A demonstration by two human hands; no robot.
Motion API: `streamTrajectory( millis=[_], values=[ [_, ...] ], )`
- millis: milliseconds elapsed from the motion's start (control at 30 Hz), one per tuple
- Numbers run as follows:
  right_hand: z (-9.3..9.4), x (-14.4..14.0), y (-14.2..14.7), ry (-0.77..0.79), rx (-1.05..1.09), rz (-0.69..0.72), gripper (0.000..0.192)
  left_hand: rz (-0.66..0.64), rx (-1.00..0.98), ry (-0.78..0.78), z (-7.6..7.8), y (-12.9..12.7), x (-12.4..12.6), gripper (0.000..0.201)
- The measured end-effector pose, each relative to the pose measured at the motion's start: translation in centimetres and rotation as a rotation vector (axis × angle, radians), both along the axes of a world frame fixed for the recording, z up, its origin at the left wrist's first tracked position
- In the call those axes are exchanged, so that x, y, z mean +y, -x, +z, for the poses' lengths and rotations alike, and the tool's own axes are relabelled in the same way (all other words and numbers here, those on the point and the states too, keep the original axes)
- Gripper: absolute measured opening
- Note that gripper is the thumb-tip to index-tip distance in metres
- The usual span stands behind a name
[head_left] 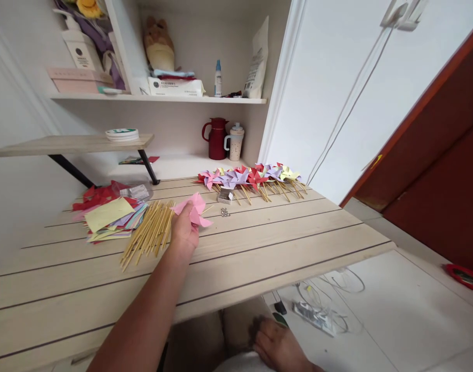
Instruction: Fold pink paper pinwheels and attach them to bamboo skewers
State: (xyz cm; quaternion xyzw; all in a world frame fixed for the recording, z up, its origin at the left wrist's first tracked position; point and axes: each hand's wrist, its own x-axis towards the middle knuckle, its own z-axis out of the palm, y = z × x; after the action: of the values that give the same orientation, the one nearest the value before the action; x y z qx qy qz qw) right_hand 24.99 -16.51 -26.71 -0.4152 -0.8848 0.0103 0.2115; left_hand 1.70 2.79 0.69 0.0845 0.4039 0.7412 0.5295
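Observation:
My left hand [185,230] is closed on a pink paper pinwheel [198,209], held above the table with the thumb on its folded blades. A thin stick end shows to the right of the pinwheel. Just left of that hand lies a loose bundle of bamboo sticks [149,230]. My right hand [277,343] rests low on my lap, below the table edge, holding nothing I can see, its fingers loosely bent. A small open box [225,196] stands right of the pinwheel, and small silvery pieces [225,212] lie in front of it.
Several finished pinwheels [236,178] lie along the back of the table [275,243]. Coloured paper sheets [110,214] are stacked at left, beneath a raised shelf [77,144]. A red jug [217,138] and a cup [235,142] stand behind. Cables [329,299] lie on the floor.

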Motion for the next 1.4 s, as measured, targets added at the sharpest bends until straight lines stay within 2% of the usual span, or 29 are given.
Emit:
streamTrajectory(
  millis=[100,167,233,333,433,567,633,700,767,800,867,933,1033,1133,1233,1300,1400],
  values=[
    [0.3,1.1,0.6,0.114,0.022,-0.087,0.023,0.008,-0.005,0.028,0.1,0.1,-0.3,0.011],
    [1.1,1.6,0.9,0.258,0.171,-0.136,0.026,0.013,-0.003,0.057,0.0,0.2,-0.4,0.011],
    [2.2,2.1,1.2,0.496,0.479,-0.203,0.033,0.023,0.004,0.096,-0.2,0.4,-0.4,0.010],
    [3.7,3.3,1.1,1.025,1.209,-0.411,0.046,0.035,0.022,0.136,-0.5,0.5,-0.4,0.010],
    [4.8,4.6,0.0,1.232,1.366,-0.441,0.053,0.030,0.040,0.148,-0.6,0.5,-0.3,0.010],
    [6.3,5.1,-1.9,1.448,1.485,-0.333,0.061,0.018,0.049,0.160,-0.6,0.4,-0.2,0.011],
    [7.9,4.3,-2.4,1.546,1.507,-0.269,0.064,0.008,0.050,0.161,-0.6,0.4,-0.2,0.012],
    [10.7,3.3,-2.2,1.683,1.493,-0.180,0.062,0.000,0.051,0.162,-0.6,0.4,-0.2,0.012],
    [14.4,2.7,-1.5,1.965,1.532,0.080,0.058,-0.005,0.053,0.169,-0.6,0.5,-0.2,0.014],
    [16.4,2.7,-0.9,2.030,1.541,0.187,0.055,-0.007,0.053,0.171,-0.6,0.5,-0.2,0.014],
    [20.4,3.7,0.6,1.997,1.643,0.301,0.047,-0.011,0.053,0.171,-0.6,0.5,-0.1,0.014],
    [23.7,5.9,2.4,1.922,1.732,0.332,0.036,-0.015,0.050,0.163,-0.6,0.6,-0.2,0.012],
    [26.3,10.5,4.9,1.789,1.827,0.247,0.033,-0.020,0.046,0.146,-0.7,0.9,-0.3,0.010],
    [27.0,14.8,6.7,1.618,1.839,0.038,0.044,-0.034,0.040,0.133,-0.8,1.3,-0.3,0.008],
    [26.8,17.7,7.1,1.451,1.732,-0.081,0.051,-0.057,0.031,0.120,-0.8,1.7,-0.2,0.007],
    [26.7,18.7,6.8,1.347,1.642,-0.107,0.052,-0.075,0.027,0.109,-0.8,1.8,-0.2,0.008],
    [27.2,19.4,6.0,1.126,1.478,-0.073,0.056,-0.096,0.031,0.080,-0.9,1.8,-0.2,0.008]
  ],
)
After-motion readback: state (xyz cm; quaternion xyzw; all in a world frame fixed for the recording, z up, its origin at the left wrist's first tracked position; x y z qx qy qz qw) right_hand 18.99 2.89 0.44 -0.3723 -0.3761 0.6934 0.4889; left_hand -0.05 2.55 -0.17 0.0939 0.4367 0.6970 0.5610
